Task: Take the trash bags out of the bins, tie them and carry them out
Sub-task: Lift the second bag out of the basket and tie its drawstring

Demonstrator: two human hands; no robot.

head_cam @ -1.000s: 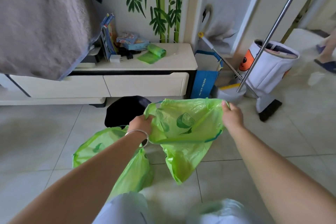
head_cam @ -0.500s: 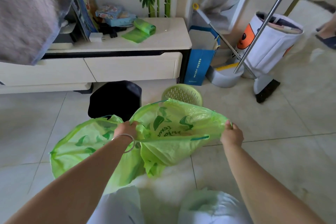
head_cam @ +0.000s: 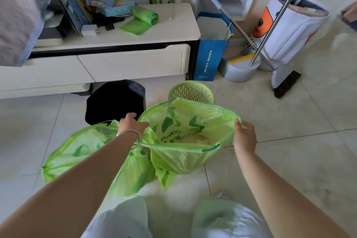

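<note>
Two green trash bags are in the middle of the floor, in front of the person. One green bag (head_cam: 185,141) is held open between the two hands, with its mouth pulled wide, and some pale trash shows at its bottom (what it is, I cannot tell). The left hand (head_cam: 131,123) grips the left side of the rim, its fingers curled around the plastic. The right hand (head_cam: 244,137) holds the right side of the rim, with the thumb on the plastic; the other fingers are hidden behind the bag. A silver bracelet (head_cam: 131,133) is on the left wrist.

A second green bag (head_cam: 77,150) lies to the left, under the left forearm, also with its mouth open, and it touches the first bag.

Just behind the held bag stands a small green basket bin (head_cam: 193,91) with slots in its wall. Left of it is a black bin (head_cam: 116,100), close to the left hand. Farther away is a low cream cabinet (head_cam: 135,60) with drawers. On its surface lies a roll of green bags (head_cam: 144,18), partly unrolled, beside some boxes and books. To the right of the cabinet stand a blue paper bag (head_cam: 209,58), a broom with a dustpan (head_cam: 241,67), and a white fabric basket (head_cam: 293,25) with an orange figure on it.
</note>
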